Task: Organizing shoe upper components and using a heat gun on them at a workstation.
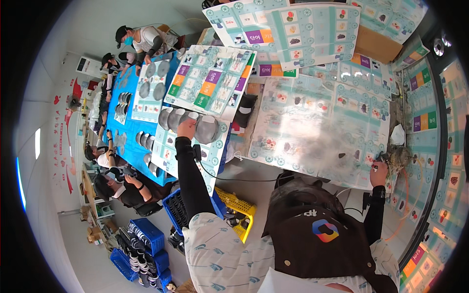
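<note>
My left hand (186, 128) reaches out to a row of overlapping grey rounded pads (207, 130) with pale patches at their upper edges. Its fingers are closed at the edge of one pad; the fingertips are partly hidden. These pads lie on a printed sheet (215, 155) at the left end of my table. Far to the right, my right hand (378, 174) is closed round a small dark tool (381, 158), its kind unclear, at the table's right edge. Between my hands the sheet-covered tabletop (293, 132) shows dark smudges and a small dark fragment (342, 156).
Printed boards (315, 36) lean at the back of the table. An orange hose (406, 190) hangs at the right. To the left, several people work along a blue table (128, 132) with more grey pads. Blue crates (146, 234) and a yellow basket (239, 205) stand below.
</note>
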`<state>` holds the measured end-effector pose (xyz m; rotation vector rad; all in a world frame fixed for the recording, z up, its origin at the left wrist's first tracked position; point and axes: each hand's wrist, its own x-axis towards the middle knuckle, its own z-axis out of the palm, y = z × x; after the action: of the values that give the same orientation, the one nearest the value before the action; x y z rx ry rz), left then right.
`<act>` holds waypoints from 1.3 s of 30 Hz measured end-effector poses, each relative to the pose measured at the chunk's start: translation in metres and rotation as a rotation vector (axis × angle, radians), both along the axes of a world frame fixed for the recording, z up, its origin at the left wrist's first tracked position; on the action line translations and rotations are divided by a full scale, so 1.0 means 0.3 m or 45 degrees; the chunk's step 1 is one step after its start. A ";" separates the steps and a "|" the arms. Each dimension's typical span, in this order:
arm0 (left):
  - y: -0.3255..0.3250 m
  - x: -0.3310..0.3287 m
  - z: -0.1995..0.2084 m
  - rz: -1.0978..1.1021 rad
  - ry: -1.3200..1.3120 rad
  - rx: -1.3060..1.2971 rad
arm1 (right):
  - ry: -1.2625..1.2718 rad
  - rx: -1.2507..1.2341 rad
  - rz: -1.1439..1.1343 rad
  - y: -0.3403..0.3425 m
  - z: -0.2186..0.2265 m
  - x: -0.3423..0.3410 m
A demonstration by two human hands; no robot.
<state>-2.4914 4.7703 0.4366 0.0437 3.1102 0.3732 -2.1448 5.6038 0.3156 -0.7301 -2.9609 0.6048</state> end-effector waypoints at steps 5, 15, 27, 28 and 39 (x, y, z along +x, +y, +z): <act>-0.027 0.014 -0.003 0.087 0.034 -0.131 | 0.064 0.049 0.063 -0.081 0.085 -0.085; 0.932 -0.001 -0.304 -0.262 0.202 0.024 | 0.008 -0.026 -0.050 -0.323 0.297 -0.176; 1.016 -0.139 -0.294 -0.340 0.185 -0.308 | 0.134 -0.386 -0.162 -0.492 0.476 -0.075; 1.065 -0.063 -0.210 -0.539 0.288 -0.166 | 0.186 -0.605 -0.183 -0.497 0.488 -0.092; 1.326 0.598 0.329 -1.465 0.569 0.127 | 0.187 -0.959 0.401 -0.653 0.654 -0.324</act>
<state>-2.3120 5.1681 0.5353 1.9779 2.7538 0.4777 -2.2420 5.4079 0.5118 -0.1962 -2.6796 1.7508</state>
